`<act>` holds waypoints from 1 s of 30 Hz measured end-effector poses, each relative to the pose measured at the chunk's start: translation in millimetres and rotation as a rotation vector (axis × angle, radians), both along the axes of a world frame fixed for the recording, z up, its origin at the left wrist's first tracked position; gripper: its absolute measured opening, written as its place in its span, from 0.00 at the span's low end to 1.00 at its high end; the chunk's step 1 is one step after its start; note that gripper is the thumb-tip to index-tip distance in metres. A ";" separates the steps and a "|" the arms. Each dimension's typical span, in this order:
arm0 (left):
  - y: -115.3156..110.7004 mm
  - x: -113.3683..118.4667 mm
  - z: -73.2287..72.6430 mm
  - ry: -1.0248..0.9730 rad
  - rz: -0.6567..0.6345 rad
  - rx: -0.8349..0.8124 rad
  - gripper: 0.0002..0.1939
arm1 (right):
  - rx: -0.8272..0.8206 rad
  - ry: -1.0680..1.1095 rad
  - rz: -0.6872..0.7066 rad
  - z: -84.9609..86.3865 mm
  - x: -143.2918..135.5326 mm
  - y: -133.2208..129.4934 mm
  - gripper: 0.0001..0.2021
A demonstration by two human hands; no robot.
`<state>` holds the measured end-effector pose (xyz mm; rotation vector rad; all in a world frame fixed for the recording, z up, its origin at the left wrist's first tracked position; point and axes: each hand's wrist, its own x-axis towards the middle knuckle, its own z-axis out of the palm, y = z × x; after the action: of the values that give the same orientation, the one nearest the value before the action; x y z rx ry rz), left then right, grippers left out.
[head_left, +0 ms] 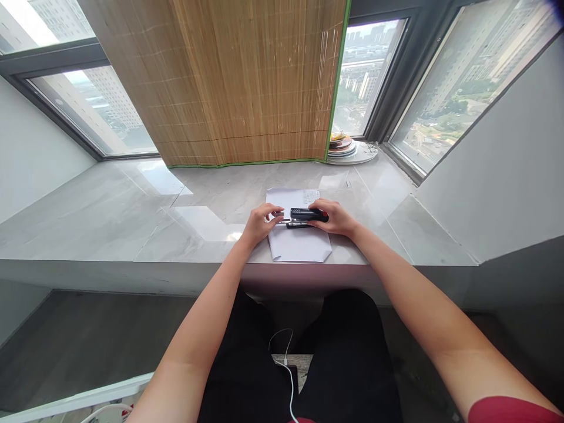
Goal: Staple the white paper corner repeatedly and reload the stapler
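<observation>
A black stapler (304, 215) lies sideways above white sheets of paper (299, 248) on the sill. My right hand (335, 217) is closed around its right end, thumb below and fingers on top. Its top arm and base stand slightly apart, with a shiny metal part between them. At the stapler's left end, my left hand (263, 222) pinches a small grey metal piece (278, 215) between thumb and fingers. Whether that piece is joined to the stapler I cannot tell. Printed or written marks show near the top right of the paper.
The pale tiled sill (207, 229) ends in a front edge just before my legs. A bamboo blind (251, 88) hangs behind it. Stacked plates (348, 150) stand in the back right corner by the windows. A white cable (291, 388) runs between my legs.
</observation>
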<state>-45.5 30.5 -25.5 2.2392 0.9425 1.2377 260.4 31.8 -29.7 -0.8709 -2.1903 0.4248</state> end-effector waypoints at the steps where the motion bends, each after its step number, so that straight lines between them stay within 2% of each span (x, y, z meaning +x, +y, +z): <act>1: -0.1 0.2 0.1 0.019 -0.007 -0.001 0.07 | -0.003 -0.001 0.000 0.3 0.0 -0.3 0.12; 5: -2.8 0.8 2.6 0.071 -0.033 -0.040 0.08 | -0.010 0.000 -0.006 1.2 -0.4 -1.0 0.12; 10: -7.0 0.1 4.2 -0.023 -0.059 -0.052 0.11 | -0.001 0.001 -0.007 1.1 -0.9 -0.9 0.12; 13: -3.9 -1.2 0.4 -0.008 -0.094 -0.031 0.11 | 0.003 0.008 -0.004 0.7 -0.6 -0.6 0.12; 19: 6.8 -1.6 -7.5 0.136 0.030 0.036 0.11 | -0.001 -0.002 -0.006 0.0 -0.4 0.2 0.13; 30: 4.9 2.9 -10.4 0.398 0.027 0.177 0.04 | -0.005 0.015 -0.004 0.4 -1.6 -0.7 0.12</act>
<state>-42.7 35.3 -35.9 2.6845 1.0387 0.9319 258.8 31.1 -29.3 -0.8724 -2.1737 0.4338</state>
